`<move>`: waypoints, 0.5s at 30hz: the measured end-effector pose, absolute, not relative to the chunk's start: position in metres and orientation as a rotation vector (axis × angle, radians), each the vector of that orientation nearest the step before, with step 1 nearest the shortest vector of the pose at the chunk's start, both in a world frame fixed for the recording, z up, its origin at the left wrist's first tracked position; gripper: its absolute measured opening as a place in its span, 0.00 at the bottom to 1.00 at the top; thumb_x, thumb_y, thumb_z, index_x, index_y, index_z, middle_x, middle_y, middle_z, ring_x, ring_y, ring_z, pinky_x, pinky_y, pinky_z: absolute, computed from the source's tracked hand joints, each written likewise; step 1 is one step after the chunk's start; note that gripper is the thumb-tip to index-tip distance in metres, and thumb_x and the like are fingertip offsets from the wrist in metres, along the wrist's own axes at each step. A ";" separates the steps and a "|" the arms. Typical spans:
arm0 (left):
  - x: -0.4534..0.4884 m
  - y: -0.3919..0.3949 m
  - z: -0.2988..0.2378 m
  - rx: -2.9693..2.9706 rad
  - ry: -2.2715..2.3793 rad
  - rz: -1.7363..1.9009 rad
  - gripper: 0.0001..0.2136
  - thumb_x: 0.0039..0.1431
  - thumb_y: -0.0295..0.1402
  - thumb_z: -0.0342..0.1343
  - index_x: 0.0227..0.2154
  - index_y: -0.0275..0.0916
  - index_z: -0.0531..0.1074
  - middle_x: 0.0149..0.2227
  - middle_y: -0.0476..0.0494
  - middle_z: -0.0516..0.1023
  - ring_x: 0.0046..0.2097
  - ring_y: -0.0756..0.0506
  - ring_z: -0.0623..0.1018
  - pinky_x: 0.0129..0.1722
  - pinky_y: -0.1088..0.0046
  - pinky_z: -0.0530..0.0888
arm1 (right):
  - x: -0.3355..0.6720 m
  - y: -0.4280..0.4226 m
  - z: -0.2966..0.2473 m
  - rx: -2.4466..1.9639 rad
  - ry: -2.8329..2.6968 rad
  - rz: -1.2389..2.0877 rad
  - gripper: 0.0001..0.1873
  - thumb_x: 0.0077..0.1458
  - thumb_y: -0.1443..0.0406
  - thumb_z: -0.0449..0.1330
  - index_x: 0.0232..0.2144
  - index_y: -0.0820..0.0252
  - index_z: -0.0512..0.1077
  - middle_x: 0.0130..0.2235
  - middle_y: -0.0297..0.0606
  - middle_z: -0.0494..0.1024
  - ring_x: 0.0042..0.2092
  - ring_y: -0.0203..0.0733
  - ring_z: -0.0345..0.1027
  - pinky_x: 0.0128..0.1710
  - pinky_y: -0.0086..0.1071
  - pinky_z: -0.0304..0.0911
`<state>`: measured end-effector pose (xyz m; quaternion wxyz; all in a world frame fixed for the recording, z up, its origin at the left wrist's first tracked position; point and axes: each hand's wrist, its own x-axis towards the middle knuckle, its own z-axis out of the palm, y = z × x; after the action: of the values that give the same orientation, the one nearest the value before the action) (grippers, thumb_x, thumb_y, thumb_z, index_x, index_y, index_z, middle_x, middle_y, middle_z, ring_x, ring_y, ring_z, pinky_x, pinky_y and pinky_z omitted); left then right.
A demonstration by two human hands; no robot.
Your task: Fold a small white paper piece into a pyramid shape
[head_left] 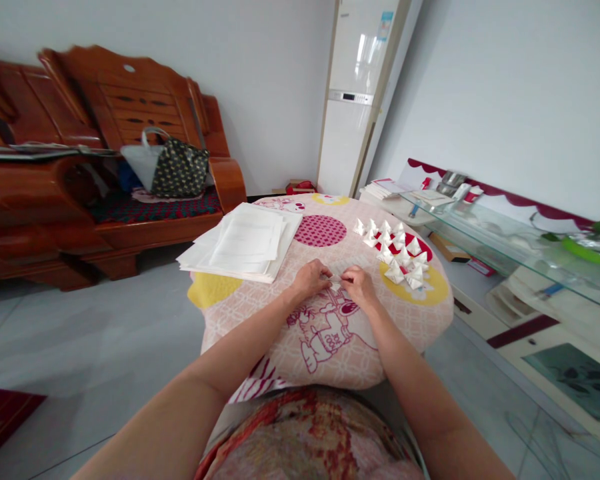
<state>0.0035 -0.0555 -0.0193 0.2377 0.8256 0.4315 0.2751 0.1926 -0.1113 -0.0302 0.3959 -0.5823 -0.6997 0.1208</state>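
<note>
Between my two hands, over the middle of the round table, is a small folded piece of white paper (335, 283). My left hand (311, 279) pinches its left side, and my right hand (359, 285) grips the right side with fingers closed. The fingertips hide part of the paper, so its exact shape is unclear. To the right stand several white folded-paper pieces (394, 272) with pointed tips, grouped in rows. A stack of white paper sheets (245, 240) lies on the table's left, beyond my left hand.
A pink patterned cloth (280, 333) covers the table. Along the right runs a glass-topped cabinet (510, 233) bearing cups and papers. A wooden sofa (130, 100) with bags on it stands at the left. A tall white air conditioner (353, 120) fills the back corner.
</note>
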 end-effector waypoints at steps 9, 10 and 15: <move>0.003 -0.056 -0.020 2.255 1.118 0.804 0.11 0.48 0.27 0.66 0.37 0.39 0.83 0.36 0.45 0.81 0.36 0.47 0.76 0.41 0.72 0.73 | 0.191 -0.108 -0.034 -1.430 -1.774 0.219 0.08 0.47 0.74 0.62 0.27 0.56 0.78 0.34 0.39 0.79 0.40 0.46 0.72 0.43 0.36 0.66; 0.004 -0.057 -0.019 2.260 1.104 0.813 0.11 0.49 0.27 0.66 0.37 0.39 0.83 0.37 0.45 0.81 0.35 0.47 0.76 0.41 0.73 0.73 | 0.190 -0.108 -0.033 -1.412 -1.772 0.211 0.08 0.48 0.73 0.62 0.28 0.57 0.78 0.35 0.40 0.80 0.40 0.46 0.72 0.43 0.36 0.67; 0.009 -0.060 -0.016 2.248 1.070 0.841 0.05 0.57 0.29 0.63 0.35 0.37 0.83 0.35 0.43 0.82 0.35 0.47 0.77 0.40 0.73 0.73 | 0.183 -0.110 -0.028 -1.378 -1.774 0.183 0.08 0.52 0.72 0.60 0.27 0.57 0.78 0.33 0.42 0.79 0.38 0.46 0.72 0.41 0.35 0.66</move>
<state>0.0093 -0.0599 -0.0156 0.2540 0.8274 0.3937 0.3096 0.1832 -0.1099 -0.0280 0.4294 -0.5522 -0.7109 0.0735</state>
